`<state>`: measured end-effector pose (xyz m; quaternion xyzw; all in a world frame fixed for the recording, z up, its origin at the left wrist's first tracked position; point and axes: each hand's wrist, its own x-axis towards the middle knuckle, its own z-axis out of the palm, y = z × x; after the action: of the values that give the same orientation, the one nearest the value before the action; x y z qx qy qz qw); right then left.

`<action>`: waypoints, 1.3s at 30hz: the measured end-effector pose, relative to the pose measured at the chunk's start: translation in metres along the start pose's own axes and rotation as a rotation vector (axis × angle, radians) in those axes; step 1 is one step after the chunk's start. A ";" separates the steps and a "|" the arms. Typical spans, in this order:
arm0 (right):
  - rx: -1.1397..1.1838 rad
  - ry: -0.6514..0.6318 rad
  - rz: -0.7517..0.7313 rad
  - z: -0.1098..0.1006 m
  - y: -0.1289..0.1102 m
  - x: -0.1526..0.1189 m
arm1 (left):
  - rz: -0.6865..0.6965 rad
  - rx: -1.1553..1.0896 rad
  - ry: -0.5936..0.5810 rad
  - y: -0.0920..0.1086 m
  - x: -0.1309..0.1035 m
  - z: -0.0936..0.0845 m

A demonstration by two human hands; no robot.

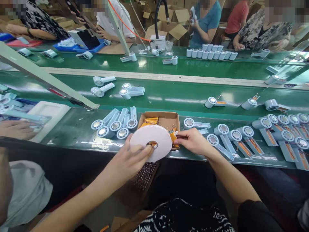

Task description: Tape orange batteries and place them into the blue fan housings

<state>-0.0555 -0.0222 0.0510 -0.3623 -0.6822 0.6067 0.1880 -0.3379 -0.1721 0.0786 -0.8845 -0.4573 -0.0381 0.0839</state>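
A round white disc, like a roll (154,133), is gripped by my left hand (135,158), whose fingers reach into its centre hole. To the right of the disc, my right hand (191,140) pinches a small orange battery-like piece (173,135) at the disc's edge. Behind both stands an open cardboard box (169,117) with orange pieces (152,120) inside. Part of the box is hidden by the disc. Left of the box lie several light-blue fan-like units (116,125).
More units (235,135) lie at the right, some with orange pieces in their handles. A green conveyor (164,101) runs behind, carrying scattered units. A slanted metal post (48,77) stands at the left. A co-worker's hand (18,129) is at far left; other people sit opposite.
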 end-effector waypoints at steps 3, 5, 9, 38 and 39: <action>0.341 0.191 -0.037 0.011 0.002 -0.004 | -0.064 -0.001 0.010 0.009 0.012 0.003; 0.609 0.437 -0.086 0.035 0.011 -0.008 | -0.150 0.014 0.076 0.025 0.019 0.016; 0.769 0.744 -0.193 0.052 0.021 -0.017 | -0.257 -0.014 0.201 0.069 0.031 0.046; 0.256 1.274 -0.339 -0.092 0.082 -0.165 | 0.121 -0.128 -0.550 -0.008 0.336 0.100; 0.207 1.250 -0.369 -0.103 0.078 -0.156 | 0.097 -0.148 -0.514 -0.014 0.348 0.104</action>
<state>0.1409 -0.0641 0.0240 -0.5035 -0.4336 0.3026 0.6833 -0.1484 0.1344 0.0283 -0.8898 -0.4166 0.1586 -0.0981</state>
